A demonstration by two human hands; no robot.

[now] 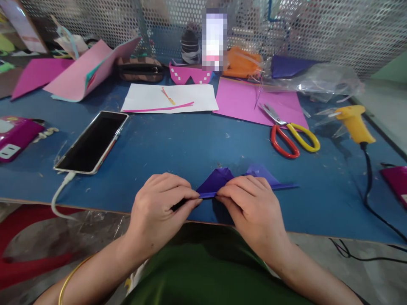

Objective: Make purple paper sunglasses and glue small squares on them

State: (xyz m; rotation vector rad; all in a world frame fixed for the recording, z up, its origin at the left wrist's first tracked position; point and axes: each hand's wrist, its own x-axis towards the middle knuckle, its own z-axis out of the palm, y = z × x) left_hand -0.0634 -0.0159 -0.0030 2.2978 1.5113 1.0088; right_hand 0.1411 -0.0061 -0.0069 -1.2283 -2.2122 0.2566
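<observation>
A piece of purple paper [216,180] is held just above the front edge of the blue table, with a narrow fold along its near edge. My left hand [165,201] pinches the left end of that fold between thumb and fingertips. Close beside it, my right hand [252,201] pinches the same fold, and its fingers hide part of the paper. Behind the right hand, another purple piece [262,174] shows, with a thin strip reaching to the right; I cannot tell whether it joins the held paper.
Scissors [282,127] with red and yellow handles lie partly on pink paper [248,101]. A yellow glue gun [356,123] trails a black cord at right. A charging phone [92,142] lies at left. White paper [143,97] bears pink strips. Perforated metal mesh [165,12] stands behind.
</observation>
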